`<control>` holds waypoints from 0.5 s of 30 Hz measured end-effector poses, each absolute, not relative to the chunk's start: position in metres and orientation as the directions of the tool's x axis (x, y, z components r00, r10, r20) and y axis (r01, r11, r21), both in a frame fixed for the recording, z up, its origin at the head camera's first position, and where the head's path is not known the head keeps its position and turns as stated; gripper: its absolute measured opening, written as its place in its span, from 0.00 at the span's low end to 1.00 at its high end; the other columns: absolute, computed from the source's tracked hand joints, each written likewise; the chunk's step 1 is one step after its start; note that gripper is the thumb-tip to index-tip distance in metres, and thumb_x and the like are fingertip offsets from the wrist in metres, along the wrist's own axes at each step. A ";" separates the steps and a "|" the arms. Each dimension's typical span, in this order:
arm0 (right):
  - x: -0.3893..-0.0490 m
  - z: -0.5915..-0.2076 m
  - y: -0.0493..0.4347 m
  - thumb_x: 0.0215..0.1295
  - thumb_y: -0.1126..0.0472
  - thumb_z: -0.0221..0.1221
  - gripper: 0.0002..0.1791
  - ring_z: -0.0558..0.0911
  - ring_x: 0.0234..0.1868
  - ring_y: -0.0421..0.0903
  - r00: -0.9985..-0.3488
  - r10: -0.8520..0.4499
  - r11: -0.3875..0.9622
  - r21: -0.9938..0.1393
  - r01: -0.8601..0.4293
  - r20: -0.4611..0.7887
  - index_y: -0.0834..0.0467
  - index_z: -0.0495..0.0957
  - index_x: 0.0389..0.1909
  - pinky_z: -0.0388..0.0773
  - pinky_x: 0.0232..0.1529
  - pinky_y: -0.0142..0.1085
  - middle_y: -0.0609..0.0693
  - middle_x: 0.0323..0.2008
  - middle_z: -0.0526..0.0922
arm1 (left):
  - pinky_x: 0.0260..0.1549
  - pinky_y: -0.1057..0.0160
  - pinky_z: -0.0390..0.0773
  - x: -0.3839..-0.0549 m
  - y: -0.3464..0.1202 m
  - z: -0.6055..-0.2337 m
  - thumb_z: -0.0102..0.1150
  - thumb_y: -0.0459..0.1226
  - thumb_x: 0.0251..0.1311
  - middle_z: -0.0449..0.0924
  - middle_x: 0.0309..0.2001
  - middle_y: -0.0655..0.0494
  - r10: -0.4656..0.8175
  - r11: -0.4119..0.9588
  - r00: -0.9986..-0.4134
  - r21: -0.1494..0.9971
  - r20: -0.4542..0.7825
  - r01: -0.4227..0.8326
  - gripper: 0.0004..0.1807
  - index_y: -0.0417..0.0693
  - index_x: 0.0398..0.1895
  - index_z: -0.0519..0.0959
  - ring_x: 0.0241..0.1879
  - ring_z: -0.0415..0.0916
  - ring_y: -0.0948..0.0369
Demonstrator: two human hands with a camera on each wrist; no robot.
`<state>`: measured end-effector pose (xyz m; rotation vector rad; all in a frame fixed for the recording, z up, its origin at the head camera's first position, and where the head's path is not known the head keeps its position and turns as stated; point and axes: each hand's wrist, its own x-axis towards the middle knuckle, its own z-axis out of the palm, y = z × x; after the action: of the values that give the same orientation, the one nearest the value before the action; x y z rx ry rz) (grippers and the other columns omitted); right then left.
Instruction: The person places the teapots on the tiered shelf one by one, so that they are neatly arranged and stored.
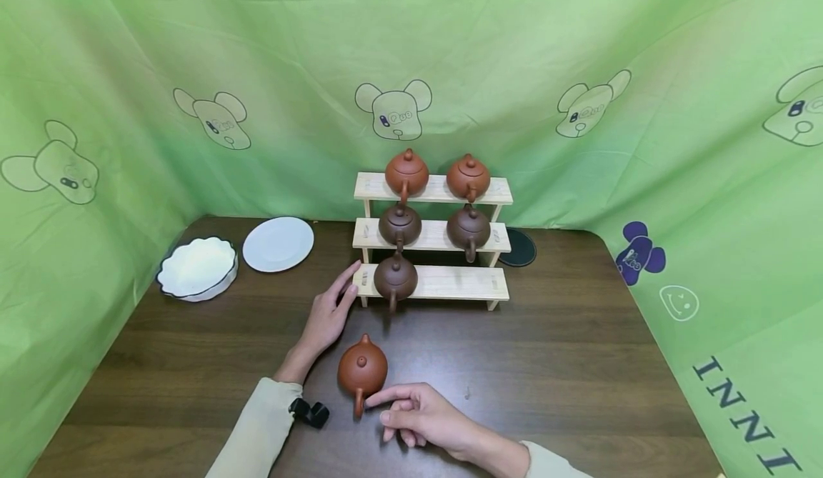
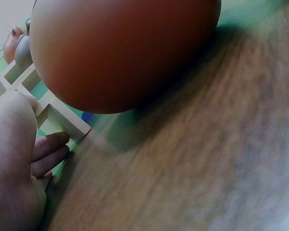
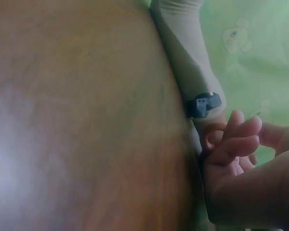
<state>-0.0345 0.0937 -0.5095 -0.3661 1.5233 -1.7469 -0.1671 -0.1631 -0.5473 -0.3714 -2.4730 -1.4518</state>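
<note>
A reddish-brown clay teapot (image 1: pixel 363 369) stands on the table, its spout toward the shelf and its handle toward me. My right hand (image 1: pixel 427 417) is beside that handle, index finger reaching toward it and the others loosely bent; whether the fingertip touches is unclear. In the right wrist view the handle loop (image 3: pixel 209 136) shows just past the fingers. My left hand (image 1: pixel 326 319) rests with its fingers at the left end of the wooden stepped shelf (image 1: pixel 456 283). On its lowest step sits a dark brown teapot (image 1: pixel 395 278). The reddish teapot's body (image 2: pixel 125 53) looms large in the left wrist view.
Two dark brown teapots (image 1: pixel 469 228) stand on the middle step, two reddish ones (image 1: pixel 406 173) on the top. A white plate (image 1: pixel 278 244) and a scalloped white bowl (image 1: pixel 197 267) lie at the left. Behind the shelf's right side is a dark round mat (image 1: pixel 519 247). Green cloth (image 1: pixel 289 56) surrounds the table.
</note>
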 end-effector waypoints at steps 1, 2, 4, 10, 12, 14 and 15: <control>-0.034 -0.510 0.093 0.81 0.65 0.61 0.21 0.73 0.19 0.30 -0.647 -0.714 0.011 -0.928 0.372 -0.268 0.70 0.81 0.69 0.65 0.21 0.24 0.40 0.30 0.88 | 0.52 0.46 0.78 -0.167 -0.163 -0.548 0.52 0.46 0.89 0.88 0.50 0.48 0.092 0.471 -0.931 0.808 0.353 0.354 0.26 0.56 0.84 0.73 0.44 0.80 0.51; -0.034 -0.511 0.093 0.82 0.65 0.61 0.22 0.73 0.20 0.30 -0.636 -0.723 0.006 -0.923 0.385 -0.270 0.70 0.80 0.70 0.64 0.21 0.24 0.40 0.30 0.88 | 0.50 0.47 0.78 -0.167 -0.163 -0.549 0.52 0.46 0.88 0.88 0.50 0.48 0.092 0.473 -0.926 0.802 0.366 0.364 0.26 0.56 0.84 0.73 0.44 0.80 0.52; -0.034 -0.513 0.092 0.82 0.65 0.60 0.24 0.73 0.20 0.30 -0.613 -0.742 -0.005 -0.912 0.411 -0.272 0.70 0.78 0.73 0.64 0.21 0.24 0.40 0.32 0.89 | 0.49 0.49 0.77 -0.168 -0.162 -0.550 0.52 0.46 0.89 0.87 0.49 0.49 0.092 0.472 -0.922 0.799 0.375 0.372 0.26 0.56 0.84 0.73 0.42 0.79 0.52; -0.035 -0.514 0.088 0.83 0.64 0.59 0.28 0.75 0.22 0.29 -0.545 -0.791 -0.021 -0.877 0.481 -0.280 0.71 0.71 0.78 0.65 0.23 0.23 0.40 0.34 0.90 | 0.59 0.38 0.77 -0.167 -0.162 -0.544 0.53 0.44 0.88 0.86 0.63 0.44 0.094 0.458 -0.953 0.838 0.287 0.297 0.27 0.56 0.85 0.71 0.50 0.80 0.47; -0.036 -0.514 0.087 0.83 0.63 0.59 0.30 0.75 0.22 0.28 -0.518 -0.807 -0.020 -0.863 0.504 -0.284 0.70 0.69 0.80 0.66 0.23 0.22 0.40 0.35 0.91 | 0.60 0.37 0.77 -0.166 -0.162 -0.543 0.53 0.44 0.88 0.85 0.65 0.44 0.092 0.464 -0.958 0.840 0.271 0.282 0.27 0.56 0.85 0.71 0.50 0.80 0.47; -0.038 -0.514 0.087 0.84 0.63 0.58 0.31 0.76 0.23 0.28 -0.490 -0.824 -0.023 -0.849 0.528 -0.283 0.69 0.67 0.82 0.67 0.23 0.22 0.40 0.37 0.91 | 0.60 0.39 0.77 -0.165 -0.162 -0.542 0.54 0.43 0.88 0.87 0.62 0.43 0.091 0.468 -0.960 0.840 0.265 0.276 0.27 0.57 0.85 0.71 0.48 0.80 0.48; -0.038 -0.514 0.087 0.84 0.63 0.58 0.32 0.76 0.23 0.28 -0.477 -0.833 -0.025 -0.841 0.540 -0.282 0.68 0.66 0.82 0.67 0.23 0.22 0.40 0.38 0.91 | 0.59 0.40 0.77 -0.165 -0.162 -0.541 0.53 0.43 0.88 0.87 0.59 0.44 0.090 0.467 -0.960 0.840 0.265 0.276 0.27 0.57 0.85 0.71 0.47 0.80 0.48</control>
<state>-0.0384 0.0868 -0.5141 -0.3569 1.2086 -1.7021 -0.1649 -0.1621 -0.5412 -0.3194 -2.5293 -1.4989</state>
